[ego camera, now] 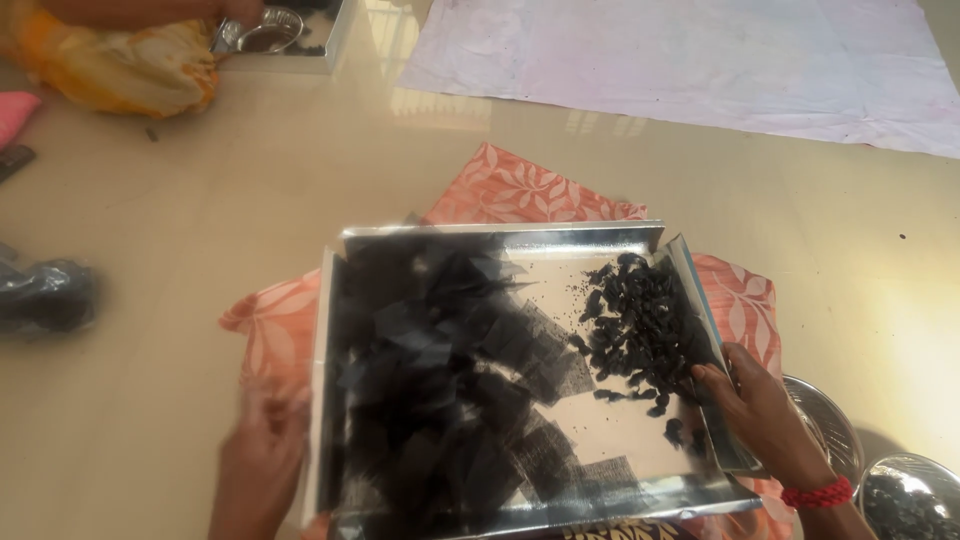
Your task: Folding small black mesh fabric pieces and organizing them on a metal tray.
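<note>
Down near the bottom of the view, a shiny square metal tray [520,240] with low upturned walls sits tilted between two hands, resting over a folded orange cloth [520,190] printed with pale leaf shapes. The right hand [755,410] grips the tray's right wall, its fingers [712,378] curled over the rim and onto the inner face; a red braided thread band [818,493] circles that wrist. The left hand [262,455] is at the tray's left wall, smeared by motion, so I cannot tell how tightly its fingers close, only that it is against the edge.

Inside the tray, a heap of small, wrinkled black pieces [640,325] lies against the right side, just beside the right hand's fingertips, with a few stray crumbs scattered toward the middle. Across the left and centre spreads a blurred mass of thin, dark, see-through square scraps [450,370], looking like mesh or gauze, overlapping one another on the bright metal.

The floor [200,200] is smooth, glossy and cream-coloured. On the near right stand two round steel bowls [830,420], one partly hidden under the wrist. Far off lies a pale, creased sheet [700,50]. At the far left another person in yellow-orange fabric [110,60] sits by a second metal tray [335,35] holding a small steel bowl [270,30]. A dark crumpled bag [45,295] lies at the left edge.
</note>
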